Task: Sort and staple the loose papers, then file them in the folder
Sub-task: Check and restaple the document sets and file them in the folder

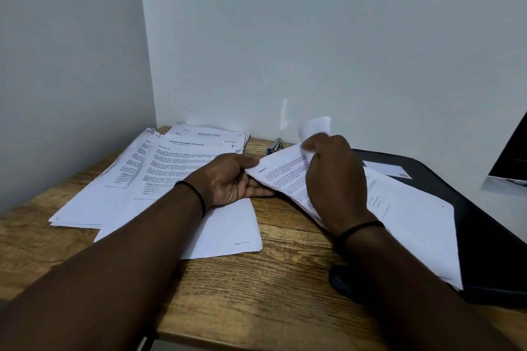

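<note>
Paper piles (pixel 159 179) left on the table (pixel 256 288), stapler (pixel 276 146) behind centre, folder (pixel 462 196) right under a sheaf (pixel 413 225)

Dim, even indoor light with a cool grey-blue cast on the walls (pixel 342 37). Soft shadows lie under the forearms and beside the papers (pixel 199 222). Wide-angle bending curves the table (pixel 256 279) edge and wall corner. A faint bright streak marks the wall. The raised sheet (pixel 315 125) is motion-blurred; printed text is mostly unreadable
</note>
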Tool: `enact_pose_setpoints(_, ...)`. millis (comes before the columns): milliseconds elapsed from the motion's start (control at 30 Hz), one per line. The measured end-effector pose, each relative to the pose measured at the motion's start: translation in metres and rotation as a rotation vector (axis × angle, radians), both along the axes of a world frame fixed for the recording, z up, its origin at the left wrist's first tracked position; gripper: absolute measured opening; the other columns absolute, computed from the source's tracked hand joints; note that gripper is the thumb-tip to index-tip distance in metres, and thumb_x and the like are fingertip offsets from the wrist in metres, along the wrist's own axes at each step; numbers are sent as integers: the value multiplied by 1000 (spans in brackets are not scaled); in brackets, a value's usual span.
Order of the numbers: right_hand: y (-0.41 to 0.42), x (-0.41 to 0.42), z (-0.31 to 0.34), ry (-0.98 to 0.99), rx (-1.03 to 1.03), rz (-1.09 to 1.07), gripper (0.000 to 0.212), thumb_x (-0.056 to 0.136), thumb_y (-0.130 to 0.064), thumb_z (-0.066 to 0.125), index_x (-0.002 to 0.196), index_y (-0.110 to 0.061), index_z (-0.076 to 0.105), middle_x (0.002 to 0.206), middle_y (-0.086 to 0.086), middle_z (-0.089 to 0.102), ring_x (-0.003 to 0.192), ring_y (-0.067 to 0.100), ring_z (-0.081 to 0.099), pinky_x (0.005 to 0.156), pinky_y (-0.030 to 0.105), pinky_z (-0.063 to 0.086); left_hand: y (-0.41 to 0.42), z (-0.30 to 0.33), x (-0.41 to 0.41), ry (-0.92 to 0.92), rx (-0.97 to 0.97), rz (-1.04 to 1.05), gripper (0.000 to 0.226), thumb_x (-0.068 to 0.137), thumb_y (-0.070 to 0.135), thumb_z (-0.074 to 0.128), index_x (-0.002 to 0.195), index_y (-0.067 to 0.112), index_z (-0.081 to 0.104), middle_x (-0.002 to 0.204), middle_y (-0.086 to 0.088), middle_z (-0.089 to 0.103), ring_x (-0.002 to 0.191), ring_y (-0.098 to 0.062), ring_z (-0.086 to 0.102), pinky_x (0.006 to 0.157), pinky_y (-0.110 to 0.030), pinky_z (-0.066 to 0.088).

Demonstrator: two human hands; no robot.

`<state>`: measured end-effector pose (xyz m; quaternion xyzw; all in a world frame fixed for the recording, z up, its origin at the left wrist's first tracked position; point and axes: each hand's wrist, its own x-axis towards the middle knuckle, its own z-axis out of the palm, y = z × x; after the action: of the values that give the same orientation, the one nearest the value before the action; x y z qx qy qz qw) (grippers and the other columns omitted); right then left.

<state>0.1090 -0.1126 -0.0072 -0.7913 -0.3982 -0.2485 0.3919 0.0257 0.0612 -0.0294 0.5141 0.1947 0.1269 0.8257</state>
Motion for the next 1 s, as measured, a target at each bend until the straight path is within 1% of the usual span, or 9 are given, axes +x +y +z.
enact_pose_setpoints(100,5,-3,-6,-149,-179,103,26,94,-17,50,114,-18,67,101,3,63,94,25,59,71,34,41,0,0,0,-6,-7,-14,29,104,10,38,123,-3,55,111,-25,70,92,-36,72,84,-53,55)
enact_pose_setpoints(200,8,-13,-11,-298,-379,178,35,93,-41,55,116,-17,66,85,-1,61,81,23,60,61,31,33,1,0,-1,-1,15,-40,28,103,15,41,115,-2,60,104,-21,71,89,-30,71,87,-45,56)
enact_pose_setpoints(367,10,-19,-8,-497,-390,37,6,83,-24,73,88,-20,75,62,0,59,52,23,58,49,26,25,-1,3,0,15,55,-79,37,100,23,44,120,-5,58,108,-26,68,92,-34,71,88,-44,58)
enact_pose_setpoints(467,7,-18,-6,-325,-408,58,23,98,-35,55,87,-21,69,76,0,66,72,23,63,58,32,40,0,3,0,0,36,-75,35,100,23,45,118,-4,58,115,-28,66,98,-37,68,92,-49,55)
enact_pose_setpoints(600,5,-11,-6,23,-228,125,29,83,-46,72,73,-20,65,68,-5,63,71,15,58,62,32,42,1,2,0,2,18,-48,34,104,23,41,116,-3,60,108,-26,69,86,-33,72,84,-46,57)
enact_pose_setpoints(667,2,-10,-5,46,-115,128,13,88,-36,70,94,-25,64,76,-7,62,77,18,59,65,33,43,-1,2,0,10,28,-42,36,105,20,40,123,-6,55,107,-26,69,87,-34,73,80,-46,60)
enact_pose_setpoints(767,-3,-10,0,13,-14,77,43,97,-15,55,135,-31,42,86,-4,52,77,21,51,67,34,44,-2,2,-1,4,23,-17,33,105,12,38,129,-5,53,109,-25,70,87,-36,74,75,-49,61)
enact_pose_setpoints(867,-3,-5,2,-36,52,-8,44,95,-5,45,131,-29,50,97,1,55,80,24,54,66,30,35,0,1,-1,-7,9,-6,33,104,8,37,133,-3,50,113,-25,69,88,-37,74,74,-52,60)
enact_pose_setpoints(1000,-1,1,2,-99,-37,-81,31,92,-8,50,111,-21,71,106,6,60,90,27,60,66,28,29,0,0,-1,-13,10,-23,29,105,8,37,125,1,56,114,-23,70,91,-36,73,77,-51,59)
